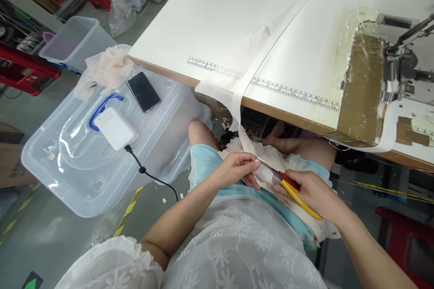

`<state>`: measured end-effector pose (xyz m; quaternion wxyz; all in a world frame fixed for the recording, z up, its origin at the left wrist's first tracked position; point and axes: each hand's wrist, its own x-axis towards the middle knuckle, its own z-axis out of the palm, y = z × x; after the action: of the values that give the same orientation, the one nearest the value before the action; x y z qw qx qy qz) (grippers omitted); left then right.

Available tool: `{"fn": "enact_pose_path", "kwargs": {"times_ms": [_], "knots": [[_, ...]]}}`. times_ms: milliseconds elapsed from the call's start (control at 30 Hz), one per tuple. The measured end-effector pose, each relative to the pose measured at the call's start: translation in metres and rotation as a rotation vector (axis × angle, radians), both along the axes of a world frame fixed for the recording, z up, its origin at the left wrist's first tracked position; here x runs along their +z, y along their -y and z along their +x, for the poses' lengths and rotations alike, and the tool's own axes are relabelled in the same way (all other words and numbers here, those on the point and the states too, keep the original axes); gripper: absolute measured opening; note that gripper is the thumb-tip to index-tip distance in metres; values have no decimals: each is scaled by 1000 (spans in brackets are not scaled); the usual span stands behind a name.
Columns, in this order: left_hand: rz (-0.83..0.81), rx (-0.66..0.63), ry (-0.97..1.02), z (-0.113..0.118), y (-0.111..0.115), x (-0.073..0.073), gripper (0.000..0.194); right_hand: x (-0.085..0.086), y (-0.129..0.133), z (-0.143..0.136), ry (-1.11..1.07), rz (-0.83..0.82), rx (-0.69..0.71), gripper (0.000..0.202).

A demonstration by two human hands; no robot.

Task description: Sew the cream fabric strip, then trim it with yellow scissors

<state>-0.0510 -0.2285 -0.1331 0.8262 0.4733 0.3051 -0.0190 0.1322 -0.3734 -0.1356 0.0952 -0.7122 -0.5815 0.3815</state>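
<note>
In my right hand [307, 187] is a pair of scissors [300, 198] with yellow and red handles, its blades pointing left toward my other hand. The fingers of my left hand [240, 169] are pinched on pale fabric [266, 174] close to the blade tips. That fabric lies over my lap in ruffled folds. A long pale strip [237, 104] hangs from the table edge down to my lap. Whether the blades are parted at the fabric is too small to tell.
A white table [203, 13] with printed rulers is ahead, bearing a sewing machine [407, 63] at right. On my left a lidded plastic box [81, 176] carries a phone [143, 91], a white power bank [115, 128] with a cable, and crumpled fabric [110, 67]. Red stools [407, 244] stand around.
</note>
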Motion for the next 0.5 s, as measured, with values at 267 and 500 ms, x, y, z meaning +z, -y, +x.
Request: {"fn": "enact_pose_path", "kwargs": {"times_ms": [267, 500], "knots": [[27, -23, -2, -1, -1, -3, 51, 1, 4, 2, -85, -2, -107, 52], [-13, -109, 49, 8, 15, -8, 41, 4, -11, -20, -425, 187, -328, 31]]}}
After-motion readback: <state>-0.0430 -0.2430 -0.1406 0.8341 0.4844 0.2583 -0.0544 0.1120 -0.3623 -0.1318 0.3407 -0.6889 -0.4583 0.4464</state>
